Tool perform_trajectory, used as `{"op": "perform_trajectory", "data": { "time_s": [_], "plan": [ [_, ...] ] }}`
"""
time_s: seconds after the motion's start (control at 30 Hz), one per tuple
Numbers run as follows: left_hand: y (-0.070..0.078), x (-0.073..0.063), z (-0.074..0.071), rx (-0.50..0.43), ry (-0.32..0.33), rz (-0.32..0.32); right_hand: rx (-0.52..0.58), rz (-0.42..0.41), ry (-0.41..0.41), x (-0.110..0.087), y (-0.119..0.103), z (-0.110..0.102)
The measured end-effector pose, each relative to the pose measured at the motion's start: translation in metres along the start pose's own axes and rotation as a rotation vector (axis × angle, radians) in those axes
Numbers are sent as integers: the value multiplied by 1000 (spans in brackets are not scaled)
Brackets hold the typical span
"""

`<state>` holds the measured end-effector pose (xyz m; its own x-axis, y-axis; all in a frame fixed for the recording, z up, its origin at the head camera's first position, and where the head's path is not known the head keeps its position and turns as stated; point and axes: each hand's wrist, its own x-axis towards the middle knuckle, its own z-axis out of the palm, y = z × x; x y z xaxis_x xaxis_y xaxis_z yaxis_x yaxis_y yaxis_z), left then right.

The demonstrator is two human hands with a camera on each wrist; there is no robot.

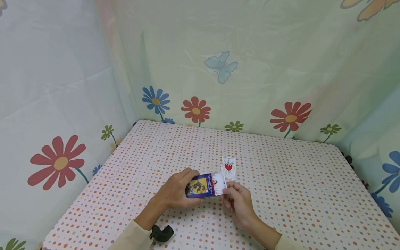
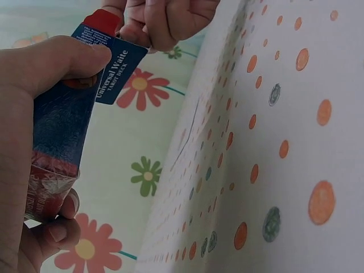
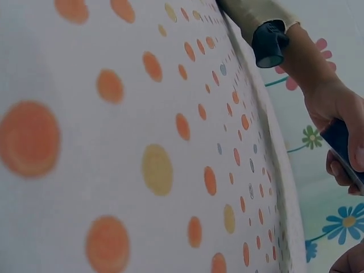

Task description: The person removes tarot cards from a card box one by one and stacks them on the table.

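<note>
In the head view my left hand [image 1: 178,189] grips a blue tarot card box [image 1: 200,185], printed "Universal Waite", from its left end. A white-bordered card [image 1: 219,184] sticks out of the box's right end. My right hand [image 1: 239,199] pinches that card's outer edge between thumb and fingers. Just beyond lies a single card with a red heart [image 1: 228,167], face up on the tabletop. The left wrist view shows the box [image 2: 68,125] tilted, with a red flap [image 2: 102,21] at its top. The right wrist view catches only part of the box [image 3: 339,142].
A white cloth with coloured dots [image 1: 281,173] covers the table. A black wrist-worn device [image 1: 161,233] sits by my left sleeve. Curtains with printed flowers [image 1: 195,110] hang along the back and sides of the table.
</note>
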<state>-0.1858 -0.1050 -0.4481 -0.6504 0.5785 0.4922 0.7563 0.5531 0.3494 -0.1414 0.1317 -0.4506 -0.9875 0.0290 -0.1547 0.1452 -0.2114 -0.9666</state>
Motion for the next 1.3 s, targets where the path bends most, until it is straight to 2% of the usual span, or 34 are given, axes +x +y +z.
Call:
{"op": "perform_trajectory", "data": {
  "time_s": [0.13, 0.57, 1.3],
  "plan": [
    [0, 0, 0, 5, -1, -4, 15, -2, 28, 0, -1, 0],
    [1, 2, -1, -5, 8, -18, 205, -30, 48, 1, 0, -2],
    [1, 1, -3, -6, 2, -19, 114, -53, 147, 13, -3, -13]
  ]
}}
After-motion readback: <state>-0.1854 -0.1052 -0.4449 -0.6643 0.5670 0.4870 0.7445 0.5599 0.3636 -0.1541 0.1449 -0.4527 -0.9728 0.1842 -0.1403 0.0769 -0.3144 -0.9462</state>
